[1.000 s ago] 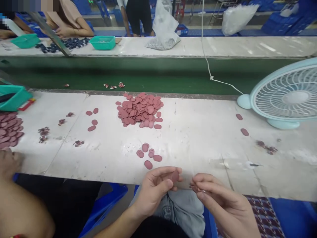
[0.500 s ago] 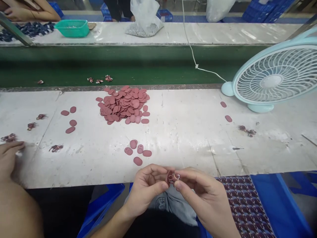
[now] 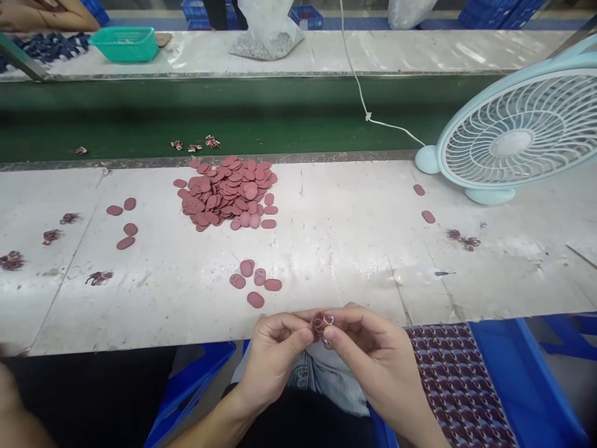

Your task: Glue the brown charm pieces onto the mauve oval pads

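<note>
My left hand [image 3: 278, 348] and my right hand [image 3: 373, 354] meet just in front of the table's near edge. Between their fingertips is a small dark-red piece [image 3: 319, 323] with pale-edged loops. My left thumb and fingers pinch its left side, while my right thumb and forefinger close on the looped right side. The fingers hide part of it. Several flat dusty-red oval pieces [image 3: 255, 300] lie on the table beyond my hands, some with small marks on them. Farther back is a large heap of similar ovals [image 3: 228, 193].
Frayed dark-red scraps [image 3: 99, 278] lie at left, more [image 3: 463, 239] at right. A light-blue fan [image 3: 510, 143] stands back right, its white cord [image 3: 357, 81] crossing a green channel [image 3: 280, 130]. A patterned sheet [image 3: 459, 379] rests below the right edge. Another person's arm [image 3: 13, 404] is at lower left.
The other person's hand at left has drawn back off the table. The scraps in the green channel have shifted slightly right. My hands still pinch the small piece, slightly turned.
</note>
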Motion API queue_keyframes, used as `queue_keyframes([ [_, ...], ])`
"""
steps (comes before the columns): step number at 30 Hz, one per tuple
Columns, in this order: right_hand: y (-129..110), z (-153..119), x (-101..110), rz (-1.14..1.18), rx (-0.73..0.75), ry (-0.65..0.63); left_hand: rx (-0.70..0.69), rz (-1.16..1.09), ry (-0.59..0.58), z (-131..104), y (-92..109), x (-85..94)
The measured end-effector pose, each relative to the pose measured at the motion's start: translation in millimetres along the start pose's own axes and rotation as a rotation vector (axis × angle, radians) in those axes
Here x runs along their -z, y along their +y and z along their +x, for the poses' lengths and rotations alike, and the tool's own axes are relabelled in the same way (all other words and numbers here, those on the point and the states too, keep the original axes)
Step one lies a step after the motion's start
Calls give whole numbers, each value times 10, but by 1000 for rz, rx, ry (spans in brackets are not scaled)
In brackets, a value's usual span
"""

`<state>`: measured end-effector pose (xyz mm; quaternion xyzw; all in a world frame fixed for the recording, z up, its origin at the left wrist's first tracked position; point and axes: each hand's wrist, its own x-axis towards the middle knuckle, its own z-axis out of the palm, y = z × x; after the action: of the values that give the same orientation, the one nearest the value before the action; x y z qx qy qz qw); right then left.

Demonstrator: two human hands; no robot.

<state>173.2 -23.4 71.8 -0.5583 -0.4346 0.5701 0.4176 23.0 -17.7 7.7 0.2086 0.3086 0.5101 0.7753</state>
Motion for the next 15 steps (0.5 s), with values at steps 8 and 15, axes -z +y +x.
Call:
queue_keyframes([
  [8,89,-58,8,23,66,29,-27,23,25,-20,-65,-11],
  [15,-6,-99,65,-97,156,17,8,31,12,-25,-58,-74],
])
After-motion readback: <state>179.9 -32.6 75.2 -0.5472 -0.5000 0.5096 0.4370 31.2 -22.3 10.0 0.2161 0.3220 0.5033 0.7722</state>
